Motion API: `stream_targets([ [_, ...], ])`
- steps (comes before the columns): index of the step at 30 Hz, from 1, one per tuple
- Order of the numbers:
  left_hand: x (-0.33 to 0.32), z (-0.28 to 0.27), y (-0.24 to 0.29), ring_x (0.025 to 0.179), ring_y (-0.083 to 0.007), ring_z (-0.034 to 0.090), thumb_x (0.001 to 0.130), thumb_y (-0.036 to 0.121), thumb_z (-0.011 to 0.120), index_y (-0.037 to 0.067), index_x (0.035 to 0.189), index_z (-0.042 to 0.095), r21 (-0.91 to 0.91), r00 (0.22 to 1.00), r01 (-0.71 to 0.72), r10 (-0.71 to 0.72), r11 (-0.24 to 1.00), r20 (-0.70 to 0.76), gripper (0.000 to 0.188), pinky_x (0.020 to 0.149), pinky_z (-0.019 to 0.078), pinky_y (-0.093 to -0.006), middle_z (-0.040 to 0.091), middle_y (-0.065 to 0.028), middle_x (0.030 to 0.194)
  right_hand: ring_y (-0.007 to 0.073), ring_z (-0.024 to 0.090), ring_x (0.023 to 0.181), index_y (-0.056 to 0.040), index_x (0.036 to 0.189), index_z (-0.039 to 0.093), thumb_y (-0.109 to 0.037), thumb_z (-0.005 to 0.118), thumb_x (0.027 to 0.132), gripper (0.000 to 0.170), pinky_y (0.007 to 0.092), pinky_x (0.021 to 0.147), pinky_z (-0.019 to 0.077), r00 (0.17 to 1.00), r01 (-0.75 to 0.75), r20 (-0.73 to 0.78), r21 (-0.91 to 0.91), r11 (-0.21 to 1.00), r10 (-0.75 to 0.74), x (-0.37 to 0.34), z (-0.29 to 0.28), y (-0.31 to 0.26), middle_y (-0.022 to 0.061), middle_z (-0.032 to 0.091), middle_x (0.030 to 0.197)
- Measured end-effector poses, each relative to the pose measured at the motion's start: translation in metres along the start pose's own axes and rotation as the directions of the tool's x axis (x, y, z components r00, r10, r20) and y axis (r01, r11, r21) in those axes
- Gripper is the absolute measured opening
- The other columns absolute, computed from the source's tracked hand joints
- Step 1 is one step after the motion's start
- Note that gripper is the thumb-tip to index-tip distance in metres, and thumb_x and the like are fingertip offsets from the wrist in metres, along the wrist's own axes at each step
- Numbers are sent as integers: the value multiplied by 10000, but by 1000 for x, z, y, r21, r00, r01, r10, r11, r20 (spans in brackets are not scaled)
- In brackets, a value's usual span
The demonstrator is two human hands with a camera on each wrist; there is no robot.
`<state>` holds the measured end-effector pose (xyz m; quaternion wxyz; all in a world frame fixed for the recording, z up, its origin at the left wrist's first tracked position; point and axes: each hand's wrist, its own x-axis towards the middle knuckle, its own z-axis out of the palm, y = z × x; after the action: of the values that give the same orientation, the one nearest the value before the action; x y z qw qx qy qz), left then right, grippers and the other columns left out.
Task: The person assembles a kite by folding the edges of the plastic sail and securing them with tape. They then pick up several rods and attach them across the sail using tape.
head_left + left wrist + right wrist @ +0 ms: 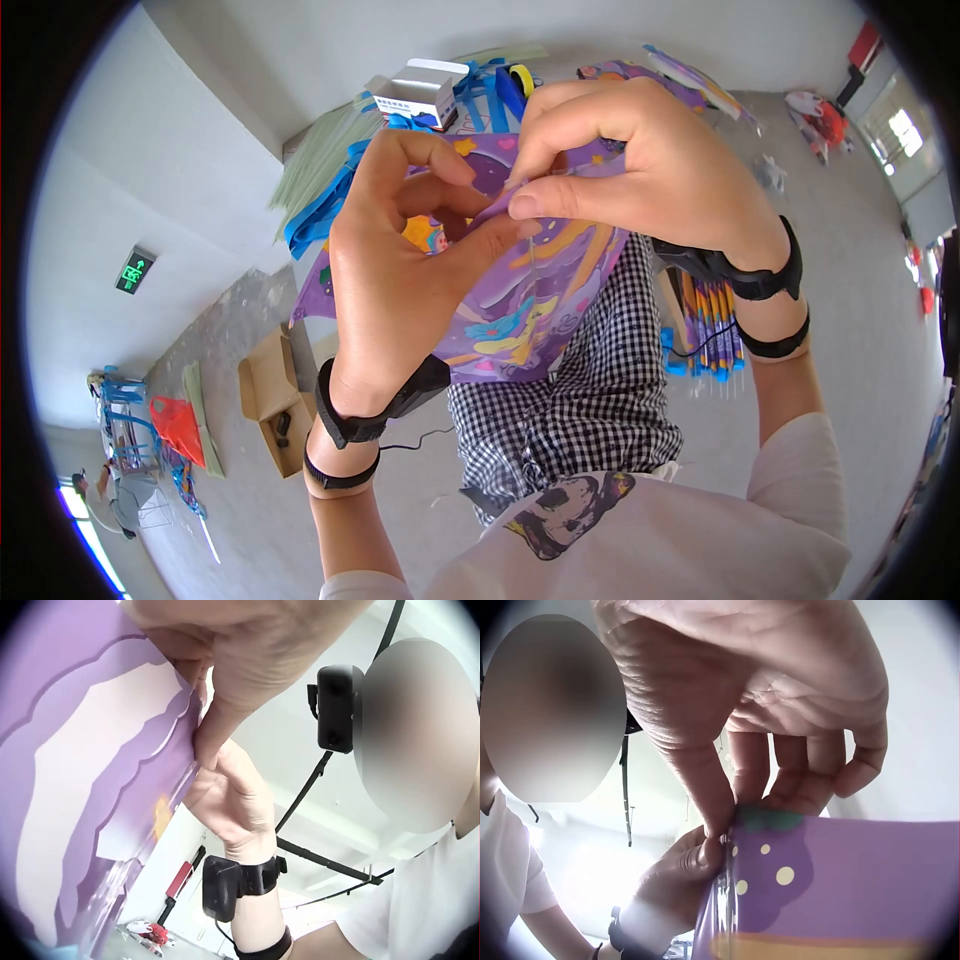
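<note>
A purple sheet printed with cartoon figures, stars and hearts hangs over the lap, folded, with a glossy clear strip along its edge. My left hand pinches the upper edge between thumb and fingers. Close beside it, my right hand pinches the same edge, thumb tips nearly meeting. In the right wrist view the sheet drops from the fingertips, the clear strip running down below the thumb. The left wrist view shows the sheet's printed face close up, the left thumb on its edge.
Ahead lie an open white box, a yellow tape roll, blue straps and pale thin strips. An open cardboard box is on the floor at left. Colourful rolled pieces lie right of the checked trousers.
</note>
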<state>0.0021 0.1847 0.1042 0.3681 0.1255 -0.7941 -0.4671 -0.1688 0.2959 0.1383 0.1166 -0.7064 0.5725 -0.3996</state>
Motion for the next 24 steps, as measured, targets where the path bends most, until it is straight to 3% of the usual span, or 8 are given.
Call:
stream_targets([
  [7, -6, 5, -8, 783, -113, 632, 775, 10, 774, 1, 1015, 676, 152, 999, -45, 42, 987, 23, 260, 724, 499, -251, 698, -49, 839, 297, 641, 735, -14, 817, 666, -129, 702, 779, 126, 379, 632, 487, 945, 165, -275, -60, 985, -175, -8, 30, 19, 117, 653, 793],
  [9, -14, 3, -14, 780, -118, 607, 748, 8, 774, -15, 966, 694, 202, 999, 42, -40, 979, -14, 234, 747, 487, -258, 697, -45, 872, 233, 588, 709, -22, 863, 647, -96, 764, 777, 163, 326, 643, 455, 944, 153, -286, -64, 986, -165, -18, 40, 19, 74, 599, 791],
  [11, -22, 4, -19, 755, -119, 585, 733, -4, 774, -15, 966, 693, 192, 996, 80, -71, 978, -51, 247, 739, 474, -256, 683, -37, 852, 230, 596, 717, -51, 938, 647, -151, 781, 770, 237, 330, 638, 457, 918, 217, -270, -270, 938, -291, -23, 55, 26, 58, 615, 835],
  [12, -24, 2, -23, 740, -119, 573, 738, -35, 752, -17, 934, 694, 212, 999, 35, -27, 977, -37, 206, 702, 466, -251, 667, -38, 830, 238, 600, 719, -68, 998, 645, -198, 785, 780, 290, 339, 633, 457, 824, 349, -329, -349, 870, -462, -22, 63, 33, 52, 632, 869],
  [17, -27, -12, -39, 707, -136, 574, 729, -95, 723, -20, 872, 705, 263, 993, 119, -113, 957, -39, 163, 648, 464, -247, 651, -56, 804, 159, 662, 839, -55, 1047, 657, -227, 681, 910, 222, 295, 728, 515, 908, -5, -416, 103, 995, 48, -7, 28, 95, 51, 692, 932],
  [19, -33, -17, -46, 710, -144, 579, 717, -98, 731, -21, 877, 712, 232, 987, 162, -162, 959, -19, 179, 640, 465, -257, 647, -67, 793, 115, 659, 845, -51, 1034, 675, -277, 610, 966, 244, 278, 738, 518, 861, -151, -445, 236, 960, 245, 1, 7, 189, 41, 716, 929],
  [22, -45, -12, -62, 722, -168, 586, 685, -68, 752, -28, 870, 720, 172, 983, 179, -169, 969, -72, 192, 633, 467, -274, 641, -85, 786, 74, 619, 851, -54, 1012, 694, -301, 656, 921, 267, 209, 714, 457, 627, -555, -314, 462, 692, 713, 7, -9, 327, 8, 690, 876],
  [24, -49, -9, -73, 699, -179, 569, 668, -16, 761, -30, 866, 725, 159, 985, 159, -145, 974, -96, 201, 612, 443, -271, 631, -84, 778, 150, 649, 906, -17, 1003, 706, -306, 667, 901, 309, 283, 744, 482, 558, -669, -294, 393, 631, 776, 10, 0, 415, 66, 714, 917],
])
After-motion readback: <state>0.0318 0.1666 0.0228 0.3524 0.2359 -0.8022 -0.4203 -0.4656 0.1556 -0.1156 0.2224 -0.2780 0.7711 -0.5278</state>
